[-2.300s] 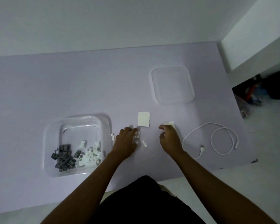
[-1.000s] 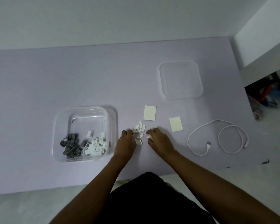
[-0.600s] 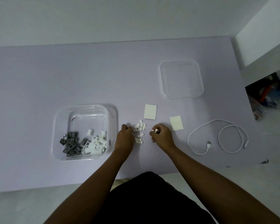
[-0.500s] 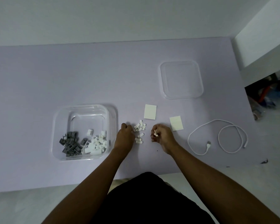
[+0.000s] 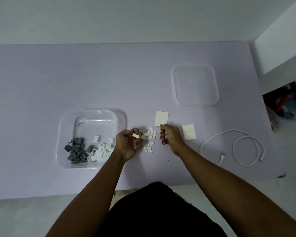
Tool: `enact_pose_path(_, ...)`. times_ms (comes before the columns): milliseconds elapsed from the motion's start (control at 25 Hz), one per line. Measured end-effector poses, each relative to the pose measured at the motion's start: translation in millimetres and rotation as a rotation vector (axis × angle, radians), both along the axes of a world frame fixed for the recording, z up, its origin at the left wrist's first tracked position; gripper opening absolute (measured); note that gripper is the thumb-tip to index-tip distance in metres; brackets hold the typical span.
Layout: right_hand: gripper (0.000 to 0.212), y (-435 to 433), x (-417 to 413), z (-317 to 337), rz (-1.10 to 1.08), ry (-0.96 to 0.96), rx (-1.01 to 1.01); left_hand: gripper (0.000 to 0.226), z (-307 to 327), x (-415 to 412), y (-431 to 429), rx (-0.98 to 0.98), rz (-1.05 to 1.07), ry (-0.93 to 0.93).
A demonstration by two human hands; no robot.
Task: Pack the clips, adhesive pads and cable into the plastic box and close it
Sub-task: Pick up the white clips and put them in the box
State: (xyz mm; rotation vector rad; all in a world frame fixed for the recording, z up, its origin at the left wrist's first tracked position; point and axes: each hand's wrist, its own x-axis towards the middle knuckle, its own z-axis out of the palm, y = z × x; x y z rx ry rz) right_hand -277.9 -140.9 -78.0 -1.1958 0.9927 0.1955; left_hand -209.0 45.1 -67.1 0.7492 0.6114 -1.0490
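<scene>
Clear plastic box (image 5: 92,122) sits left of centre, lid (image 5: 196,85) off at upper right. My left hand (image 5: 128,144) pinches a white clip (image 5: 136,135), my right hand (image 5: 172,138) curls round a second clip (image 5: 165,133); I would scoop the loose clips (image 5: 149,134) between them together, not singly.

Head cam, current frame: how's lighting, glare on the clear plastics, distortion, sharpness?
Head view: dim, flat, bluish light, only soft shadows; faint highlights on the plastic box rim and lid, no washout; wide-angle stretches the forearms at the bottom; loose clips slightly soft.
</scene>
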Motion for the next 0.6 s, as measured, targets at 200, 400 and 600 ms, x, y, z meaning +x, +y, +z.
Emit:
enact_pose_path(200,0.029,-1.1,-0.3,-23.7,0.415,-0.110,-0.543,0.037,-7.5,2.3,-4.1,0.136,-0.159,0.010)
enact_pose_path(400,0.044,5.1,9.8,-21.3,0.964,-0.222,-0.829,0.030,-3.8,4.9,-6.3,0.150,-0.152,0.015)
enact_pose_path(600,0.042,12.3,21.4,-24.5,1.147,-0.212,-0.859,0.024,-1.9,3.3,-2.3,0.160,-0.096,0.010)
